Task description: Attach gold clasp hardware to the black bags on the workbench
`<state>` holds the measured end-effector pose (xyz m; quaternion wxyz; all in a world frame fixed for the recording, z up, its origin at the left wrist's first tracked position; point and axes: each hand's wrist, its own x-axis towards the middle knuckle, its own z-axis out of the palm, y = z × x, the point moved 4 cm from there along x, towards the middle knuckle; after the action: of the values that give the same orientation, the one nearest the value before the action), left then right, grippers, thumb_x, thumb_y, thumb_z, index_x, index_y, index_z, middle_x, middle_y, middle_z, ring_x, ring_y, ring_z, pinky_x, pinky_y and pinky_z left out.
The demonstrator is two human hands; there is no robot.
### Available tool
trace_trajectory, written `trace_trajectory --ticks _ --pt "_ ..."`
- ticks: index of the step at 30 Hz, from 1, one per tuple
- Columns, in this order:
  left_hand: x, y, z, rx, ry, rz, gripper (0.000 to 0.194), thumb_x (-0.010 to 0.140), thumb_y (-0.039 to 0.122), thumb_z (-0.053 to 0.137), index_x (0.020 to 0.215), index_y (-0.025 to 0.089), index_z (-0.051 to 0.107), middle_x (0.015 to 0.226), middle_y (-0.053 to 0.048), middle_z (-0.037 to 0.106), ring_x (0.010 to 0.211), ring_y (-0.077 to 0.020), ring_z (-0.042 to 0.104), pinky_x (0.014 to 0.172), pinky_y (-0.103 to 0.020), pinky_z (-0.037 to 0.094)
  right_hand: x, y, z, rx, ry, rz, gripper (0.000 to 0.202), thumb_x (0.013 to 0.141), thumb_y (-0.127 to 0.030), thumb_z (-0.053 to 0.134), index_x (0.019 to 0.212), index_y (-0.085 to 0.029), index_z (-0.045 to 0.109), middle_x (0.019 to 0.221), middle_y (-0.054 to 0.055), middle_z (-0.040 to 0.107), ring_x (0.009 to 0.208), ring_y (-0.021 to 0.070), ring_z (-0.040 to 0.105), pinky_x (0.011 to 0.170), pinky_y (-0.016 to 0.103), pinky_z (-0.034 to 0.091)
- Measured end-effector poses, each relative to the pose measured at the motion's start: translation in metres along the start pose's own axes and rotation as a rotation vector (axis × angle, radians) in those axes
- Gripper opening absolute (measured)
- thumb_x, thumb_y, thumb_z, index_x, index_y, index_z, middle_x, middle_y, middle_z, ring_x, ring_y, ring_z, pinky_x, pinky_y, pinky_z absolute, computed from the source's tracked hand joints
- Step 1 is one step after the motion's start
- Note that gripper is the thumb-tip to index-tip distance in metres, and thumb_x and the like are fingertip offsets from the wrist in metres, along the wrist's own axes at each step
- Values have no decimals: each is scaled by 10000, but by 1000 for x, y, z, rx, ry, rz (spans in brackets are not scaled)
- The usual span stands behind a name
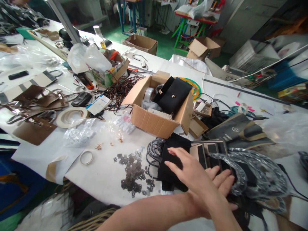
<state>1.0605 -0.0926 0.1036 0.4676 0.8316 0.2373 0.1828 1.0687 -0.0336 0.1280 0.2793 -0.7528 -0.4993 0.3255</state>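
My forearms cross, the right one over the left. My right hand point(187, 165) rests over a stack of black bag pieces point(176, 144), thumb and forefinger apart, its other fingers hidden. Beneath it, my left hand point(222, 181) reaches to the right with fingers stretched out, lying on a row of black and tan bag parts point(211, 148). Plastic-wrapped straps point(262, 170) lie just right of that hand. Coiled wrapped cords point(155, 150) sit at the left edge of the black stack. Many small dark square metal plates point(133, 173) are scattered to the left.
An open cardboard box point(154, 123) holding a black bag point(176, 93) stands beyond my hands. Tape rolls point(72, 117), brown bag pieces point(36, 130) and a heap of brown cords point(122, 91) lie at left. A dark grey bag point(237, 131) lies at right.
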Motion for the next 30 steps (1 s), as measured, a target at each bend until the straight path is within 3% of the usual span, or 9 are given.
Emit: trace_trajectory --ticks 2,5,8,13,17,20,24,27,30 --pt "-9 4 5 10 28 51 799 1057 468 448 1672 157 44 1742 -73 144 1618 -279 58 1334 -482 188 32 -5 43 -84 -229 -127 421 592 -476 914 948 -308 765 990 36 732 910 285 698 860 408 560" --pt "-26 3 2 111 40 80 796 1066 400 420 1661 99 -15 1744 -111 65 1618 -278 -23 1328 -491 179 47 -1 97 -512 -632 -313 184 771 -323 814 923 -249 741 1023 62 724 942 264 702 837 345 510" --pt "-39 -2 -10 292 -2 70 750 1084 392 356 1645 19 25 1740 -165 35 1617 -301 -23 1316 -472 199 43 6 116 -649 -737 -336 64 861 -175 659 862 -220 704 1003 74 724 926 244 707 785 311 470" --pt "-53 0 -24 442 -91 69 745 1086 426 314 1628 -37 95 1726 -215 141 1616 -312 75 1293 -452 257 42 11 94 -548 -718 -254 69 873 -159 545 887 -204 596 952 57 697 834 198 653 726 289 405" --pt "-82 -6 -36 226 -128 167 771 1054 490 403 1587 -41 231 1652 -258 337 1578 -330 240 1271 -452 304 45 29 58 -164 -606 -71 76 933 -285 522 907 -220 552 856 12 678 777 188 606 728 297 418" --pt "-105 -35 -66 26 -41 220 541 1024 346 484 1492 81 423 1509 -175 544 1425 -244 491 1199 -347 413 37 49 39 127 -445 92 218 964 -436 542 987 -222 577 869 17 714 819 211 651 791 327 469" --pt "-108 -135 -128 52 454 -602 354 970 321 591 1292 181 550 1276 -141 617 1215 -255 615 1046 -401 527 25 62 38 307 -242 199 308 946 -524 602 953 -216 594 852 32 729 849 227 680 856 353 492" --pt "-95 -187 -143 135 295 -929 286 913 372 672 1108 165 639 1151 -137 654 1105 -280 654 1001 -406 522 25 64 46 429 -151 220 324 921 -534 647 940 -214 604 849 39 736 854 229 680 882 362 494" --pt "-85 -204 -147 130 170 -968 112 853 256 681 930 176 673 997 -108 690 961 -263 684 883 -361 525 28 69 48 579 -66 274 349 881 -541 697 953 -211 609 825 35 727 811 217 668 837 349 506"
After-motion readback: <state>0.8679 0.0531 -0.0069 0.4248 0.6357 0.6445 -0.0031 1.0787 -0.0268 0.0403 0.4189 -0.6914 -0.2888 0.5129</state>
